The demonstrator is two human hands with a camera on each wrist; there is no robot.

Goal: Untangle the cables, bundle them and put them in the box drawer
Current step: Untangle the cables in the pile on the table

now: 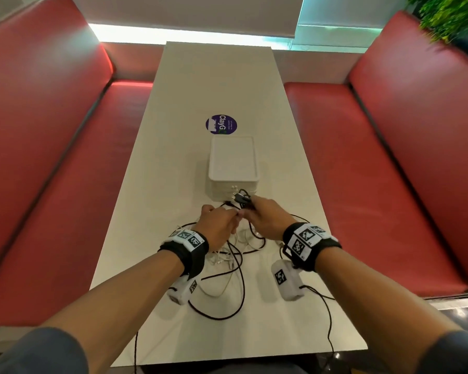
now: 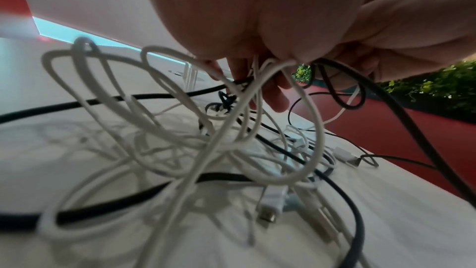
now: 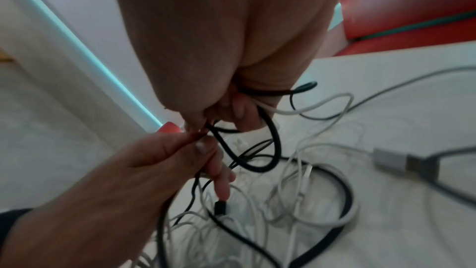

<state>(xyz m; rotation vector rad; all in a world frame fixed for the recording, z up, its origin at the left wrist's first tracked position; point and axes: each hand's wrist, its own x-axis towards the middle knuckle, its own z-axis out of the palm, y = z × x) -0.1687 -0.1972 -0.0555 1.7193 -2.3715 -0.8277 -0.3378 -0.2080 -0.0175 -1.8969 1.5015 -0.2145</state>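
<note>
A tangle of black and white cables [image 1: 229, 261] lies on the white table [image 1: 173, 130], just in front of the white box drawer [image 1: 233, 168], whose drawers are closed. My left hand [image 1: 231, 215] is raised over the tangle and grips several white cable loops [image 2: 268, 64] that hang down from its curled fingers. Close beside it, my right hand [image 1: 250, 209] grips a black cable [image 3: 260, 93] with a small coiled bunch [image 1: 242, 199] sticking out beyond the fingers, near the box front. In the right wrist view my left fingertips [image 3: 203, 146] pinch a thin strand where the hands meet.
A grey USB plug [image 3: 391, 160] and a white plug [image 2: 270, 205] lie loose on the table. Black cable loops [image 1: 219, 315] trail toward the near edge. A purple round sticker [image 1: 221, 124] sits behind the box. Red bench seats [image 1: 362, 171] flank both sides.
</note>
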